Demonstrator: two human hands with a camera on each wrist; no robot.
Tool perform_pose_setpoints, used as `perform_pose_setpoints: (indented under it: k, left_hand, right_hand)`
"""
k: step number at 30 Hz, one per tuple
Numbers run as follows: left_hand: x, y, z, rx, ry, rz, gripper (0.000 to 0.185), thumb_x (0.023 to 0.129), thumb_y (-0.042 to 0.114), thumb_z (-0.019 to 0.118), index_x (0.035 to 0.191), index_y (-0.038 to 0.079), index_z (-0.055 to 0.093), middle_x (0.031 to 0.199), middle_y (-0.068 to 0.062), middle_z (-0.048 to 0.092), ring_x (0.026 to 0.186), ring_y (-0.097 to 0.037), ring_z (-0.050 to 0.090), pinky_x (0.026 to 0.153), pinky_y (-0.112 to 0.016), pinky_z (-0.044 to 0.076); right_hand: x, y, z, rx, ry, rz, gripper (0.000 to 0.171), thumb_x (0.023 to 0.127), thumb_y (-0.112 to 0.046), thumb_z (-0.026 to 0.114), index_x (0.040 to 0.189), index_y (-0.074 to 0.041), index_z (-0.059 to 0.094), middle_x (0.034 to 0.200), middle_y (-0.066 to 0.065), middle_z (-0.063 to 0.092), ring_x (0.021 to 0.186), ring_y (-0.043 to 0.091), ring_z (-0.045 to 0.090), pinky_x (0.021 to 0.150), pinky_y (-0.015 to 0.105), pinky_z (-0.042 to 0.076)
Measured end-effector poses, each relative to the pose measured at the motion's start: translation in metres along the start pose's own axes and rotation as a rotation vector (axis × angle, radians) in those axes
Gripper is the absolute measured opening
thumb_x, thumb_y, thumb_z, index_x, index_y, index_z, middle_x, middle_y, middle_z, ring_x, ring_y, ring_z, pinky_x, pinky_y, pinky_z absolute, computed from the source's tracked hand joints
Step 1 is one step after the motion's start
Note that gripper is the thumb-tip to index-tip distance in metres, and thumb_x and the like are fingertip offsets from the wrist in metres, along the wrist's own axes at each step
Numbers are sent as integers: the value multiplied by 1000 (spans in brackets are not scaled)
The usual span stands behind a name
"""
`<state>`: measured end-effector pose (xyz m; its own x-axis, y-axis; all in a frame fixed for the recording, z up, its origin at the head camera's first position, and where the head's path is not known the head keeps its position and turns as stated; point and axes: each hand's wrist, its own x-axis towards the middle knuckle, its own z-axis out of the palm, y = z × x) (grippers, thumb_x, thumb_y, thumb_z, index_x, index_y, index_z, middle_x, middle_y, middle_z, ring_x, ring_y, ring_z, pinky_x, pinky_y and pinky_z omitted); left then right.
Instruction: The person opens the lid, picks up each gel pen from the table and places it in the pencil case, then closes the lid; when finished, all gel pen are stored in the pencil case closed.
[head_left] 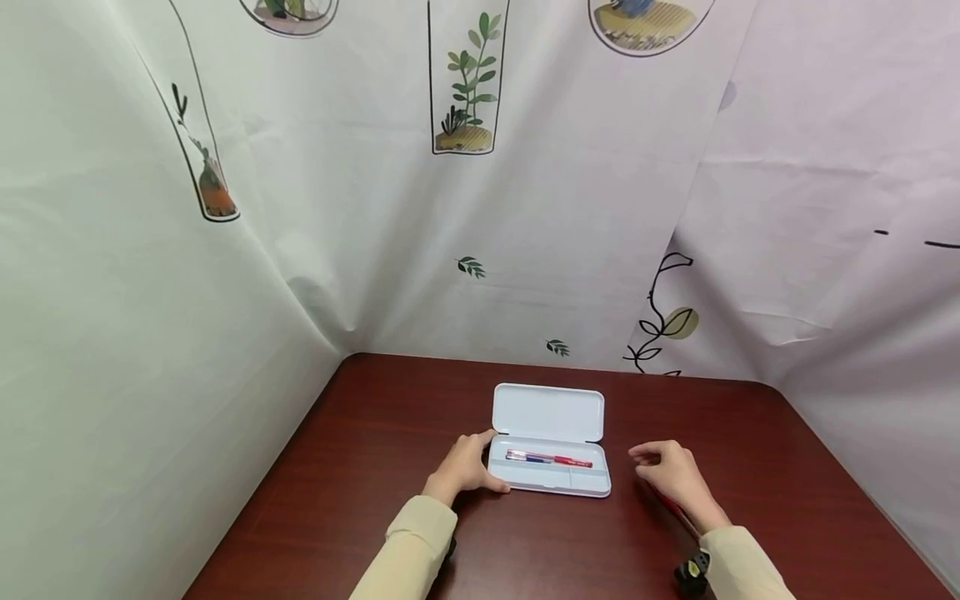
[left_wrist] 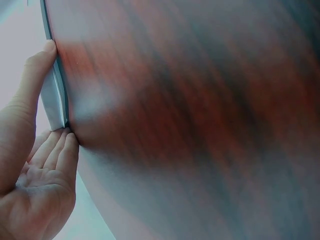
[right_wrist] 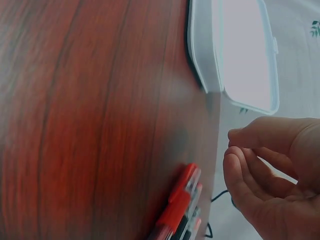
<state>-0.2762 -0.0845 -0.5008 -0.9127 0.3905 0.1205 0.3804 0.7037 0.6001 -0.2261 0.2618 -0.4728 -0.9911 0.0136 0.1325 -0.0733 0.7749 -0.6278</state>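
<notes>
A white pencil case (head_left: 549, 485) lies on the table with its lid (head_left: 548, 412) raised at the back. Inside are a blue pen (head_left: 529, 457) and a red pen (head_left: 573, 461), end to end or overlapping. My left hand (head_left: 463, 467) holds the case's left end, thumb at the front edge and fingers at the back; the left wrist view shows this thumb (left_wrist: 37, 70) against the side. To the right of the case, my right hand (head_left: 672, 475) hovers with loosely bent fingers and holds nothing. Below it lie several pens (right_wrist: 180, 200), a red one foremost, partly hidden by the hand in the head view.
The dark red-brown wooden table (head_left: 375, 433) is bounded by white printed cloth (head_left: 375, 208) at the back and sides. A black device (head_left: 692, 573) sits at the right wrist. A thin black cable (right_wrist: 218, 195) shows behind the pens.
</notes>
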Motion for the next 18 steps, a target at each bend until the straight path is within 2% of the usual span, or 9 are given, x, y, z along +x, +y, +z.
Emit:
perform_pose_setpoints:
  k: [5, 11, 18]
  left_hand:
    - [1, 0, -2, 1, 4, 5, 91, 57, 30, 96, 134, 2, 56, 119, -15, 66, 104, -23, 62, 92, -40, 51]
    - [2, 2, -3, -8, 2, -15, 93, 56, 31, 96, 135, 2, 55, 122, -16, 65, 107, -25, 61, 93, -41, 50]
    - [0, -1, 0, -6, -5, -20, 93, 57, 32, 96, 135, 3, 55, 121, -16, 65, 106, -25, 61, 93, -41, 50]
  right_hand:
    - [-1, 6, -6, 9, 3, 19, 27, 76, 3, 64, 102, 0, 74, 93, 13, 73, 74, 17, 62, 59, 27, 48]
    - [-2, 11, -13, -26, 22, 13, 24, 77, 0, 69, 101, -1, 74, 89, 10, 73, 78, 18, 65, 66, 29, 50]
    - [-9, 19, -22, -6, 5, 61, 23, 80, -2, 70, 102, 0, 74, 89, 11, 74, 79, 19, 68, 65, 28, 51]
